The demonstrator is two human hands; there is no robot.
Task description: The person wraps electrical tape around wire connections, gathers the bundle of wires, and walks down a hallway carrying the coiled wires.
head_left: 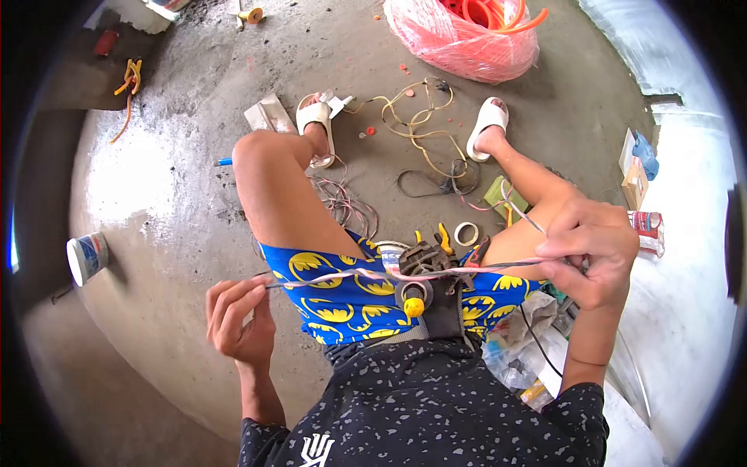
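A twisted bundle of pink, white and dark wires (373, 274) stretches across my lap between both hands. My left hand (241, 315) is closed around its left end. At the other end, my right hand (589, 249) pinches the bundle between thumb and fingers, and a loose white-pink wire (523, 208) sticks out above it. Below the wires, a dark tool with a yellow tip (414, 306) rests at my waist, beside a dark metal piece (428, 259). Yellow-handled pliers (444, 237) stand just behind.
Loose wires (346, 204) and a yellow cable (424, 136) lie between my feet. A roll of tape (466, 233) and a green box (496, 194) are near my right thigh. Wrapped orange tubing (467, 39) is ahead; a white bucket (88, 258) lies left.
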